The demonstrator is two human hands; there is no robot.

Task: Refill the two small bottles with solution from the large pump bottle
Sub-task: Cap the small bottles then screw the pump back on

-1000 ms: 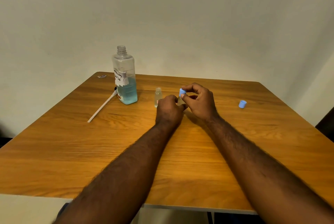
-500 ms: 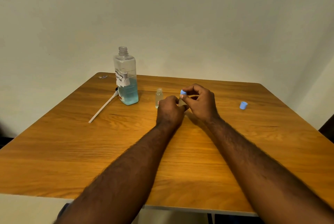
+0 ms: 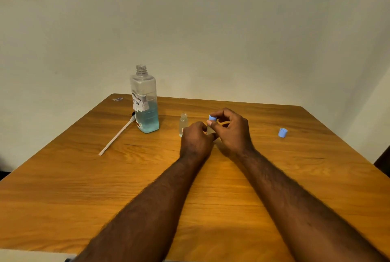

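Observation:
The large clear bottle (image 3: 145,101) stands uncapped at the back left of the table, about a third full of blue liquid. Its pump with a long white tube (image 3: 115,137) lies on the table beside it. One small clear bottle (image 3: 183,123) stands open just left of my hands. My left hand (image 3: 196,139) is closed around the body of the second small bottle (image 3: 210,130), mostly hidden. My right hand (image 3: 231,129) pinches its blue cap (image 3: 212,118) on top. A second blue cap (image 3: 282,132) lies loose to the right.
The wooden table (image 3: 63,187) meets a plain wall at the back. A small scrap (image 3: 117,99) lies at the far left corner. The table's right edge runs diagonally near the loose cap.
My hands have barely moved; the fingers of my right hand have shifted slightly around the blue cap on the held bottle. Everything else on the table stays in place.

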